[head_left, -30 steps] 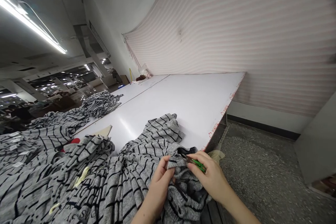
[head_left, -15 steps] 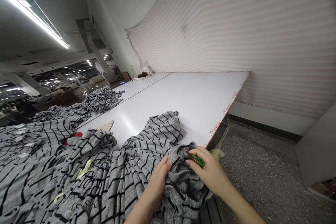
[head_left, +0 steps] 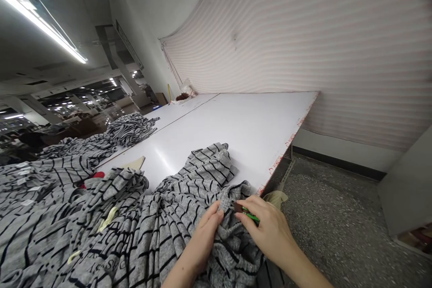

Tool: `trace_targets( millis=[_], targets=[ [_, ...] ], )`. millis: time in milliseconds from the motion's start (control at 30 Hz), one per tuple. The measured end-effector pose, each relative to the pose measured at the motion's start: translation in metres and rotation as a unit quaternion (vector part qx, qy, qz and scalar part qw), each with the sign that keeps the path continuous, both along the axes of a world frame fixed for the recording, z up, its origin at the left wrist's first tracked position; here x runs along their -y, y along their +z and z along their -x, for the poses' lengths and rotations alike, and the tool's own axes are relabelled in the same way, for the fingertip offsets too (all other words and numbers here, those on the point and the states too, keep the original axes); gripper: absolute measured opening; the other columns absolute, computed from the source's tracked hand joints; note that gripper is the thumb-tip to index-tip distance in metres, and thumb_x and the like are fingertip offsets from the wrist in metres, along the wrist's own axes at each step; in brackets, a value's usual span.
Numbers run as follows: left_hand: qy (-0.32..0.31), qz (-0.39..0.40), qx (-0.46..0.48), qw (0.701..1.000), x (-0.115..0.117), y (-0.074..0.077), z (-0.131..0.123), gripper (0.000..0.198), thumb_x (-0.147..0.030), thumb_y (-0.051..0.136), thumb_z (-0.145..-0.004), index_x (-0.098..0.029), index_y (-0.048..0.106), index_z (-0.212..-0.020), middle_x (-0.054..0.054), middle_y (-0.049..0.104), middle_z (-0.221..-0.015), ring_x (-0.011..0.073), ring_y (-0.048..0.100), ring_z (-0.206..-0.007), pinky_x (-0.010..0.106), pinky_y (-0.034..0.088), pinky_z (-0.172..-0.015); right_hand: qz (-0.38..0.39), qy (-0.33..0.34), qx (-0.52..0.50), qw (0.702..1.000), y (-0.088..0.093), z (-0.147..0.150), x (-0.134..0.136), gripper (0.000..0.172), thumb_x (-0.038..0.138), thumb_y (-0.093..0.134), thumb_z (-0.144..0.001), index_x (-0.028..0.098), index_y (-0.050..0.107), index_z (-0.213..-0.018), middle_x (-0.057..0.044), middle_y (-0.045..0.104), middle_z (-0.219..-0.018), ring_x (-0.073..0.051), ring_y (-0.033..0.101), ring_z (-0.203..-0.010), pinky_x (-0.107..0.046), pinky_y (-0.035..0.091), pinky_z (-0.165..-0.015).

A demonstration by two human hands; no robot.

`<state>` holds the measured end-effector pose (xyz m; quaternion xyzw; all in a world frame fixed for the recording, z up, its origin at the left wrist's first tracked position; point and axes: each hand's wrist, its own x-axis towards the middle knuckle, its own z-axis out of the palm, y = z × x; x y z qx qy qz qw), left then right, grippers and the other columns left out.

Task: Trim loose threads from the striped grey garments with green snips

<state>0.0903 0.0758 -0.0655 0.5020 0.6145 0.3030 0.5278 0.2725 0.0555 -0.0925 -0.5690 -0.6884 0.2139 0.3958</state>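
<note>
My left hand [head_left: 204, 236] pinches a fold of grey marled knit fabric with black stripes [head_left: 229, 252], part of a garment spread over the table edge. My right hand [head_left: 270, 229] holds small green-handled thread snips [head_left: 250, 214] between thumb and fingers. Their dark tips sit right at the fabric fold, next to my left fingertips. The blades are partly hidden by the fabric and my fingers. More of the same striped fabric [head_left: 84, 216] lies heaped to the left, with pale tags and cream drawstrings showing on it.
A long white cutting table [head_left: 229, 130] with red marks along its right edge runs ahead, with a further striped pile [head_left: 130, 129] and a cream paper piece [head_left: 135, 163] on it. A pink-striped curtain [head_left: 286, 36] hangs beyond. Speckled floor [head_left: 334, 220] lies right.
My hands have drawn closer together, and the snips now sit lower against the fold. The fabric between my hands is bunched differently, and the view has shifted slightly.
</note>
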Motion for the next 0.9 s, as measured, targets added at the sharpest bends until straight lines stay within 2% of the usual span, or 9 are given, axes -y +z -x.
trace_targets(
  millis=[200,367,667,800,900],
  targets=[
    [-0.008,0.027,0.016,0.999,0.0,0.0,0.0,0.055,-0.039,0.053,-0.085,-0.015,0.047,-0.134,0.004,0.033,-0.149,0.0216,0.023,-0.14,0.037,0.016,-0.117,-0.025,0.016,-0.032,0.999,0.001,0.0,-0.002,0.022,0.03,0.052,-0.089,0.026,0.064,-0.108,-0.002,0.063,-0.095,-0.019,0.059,-0.083,-0.028,0.045,-0.072],
    [-0.012,0.041,0.092,0.995,0.0,0.001,-0.002,0.052,-0.036,0.053,-0.086,-0.017,0.047,-0.134,0.002,0.037,-0.147,0.0207,0.028,-0.138,0.035,0.021,-0.115,-0.024,0.032,-0.094,0.995,-0.005,-0.003,-0.002,0.023,0.033,0.05,-0.091,0.024,0.064,-0.107,-0.003,0.064,-0.098,-0.018,0.061,-0.086,-0.027,0.046,-0.073],
    [-0.032,0.032,0.05,0.998,0.0,0.007,-0.002,0.055,-0.042,0.057,-0.084,-0.019,0.049,-0.133,0.001,0.034,-0.149,0.0224,0.019,-0.141,0.036,0.017,-0.116,-0.063,0.007,-0.014,0.998,-0.005,0.0,0.001,0.022,0.028,0.053,-0.09,0.025,0.063,-0.109,-0.003,0.065,-0.095,-0.019,0.06,-0.084,-0.029,0.044,-0.071],
    [-0.03,0.04,0.076,0.996,-0.001,0.003,-0.001,0.05,-0.041,0.058,-0.083,-0.022,0.054,-0.129,0.001,0.038,-0.147,0.0235,0.024,-0.14,0.036,0.018,-0.116,-0.066,-0.007,-0.034,0.997,-0.006,-0.001,-0.001,0.02,0.03,0.049,-0.091,0.026,0.067,-0.101,-0.002,0.065,-0.092,-0.018,0.061,-0.082,-0.028,0.044,-0.071],
    [-0.01,0.06,0.127,0.99,-0.001,0.001,-0.001,0.051,-0.037,0.059,-0.081,-0.019,0.054,-0.128,0.004,0.044,-0.143,0.0251,0.035,-0.135,0.037,0.026,-0.113,-0.03,-0.012,-0.064,0.997,-0.009,-0.005,-0.002,0.021,0.033,0.05,-0.091,0.025,0.067,-0.1,-0.002,0.066,-0.094,-0.017,0.062,-0.083,-0.026,0.045,-0.07]
  ],
)
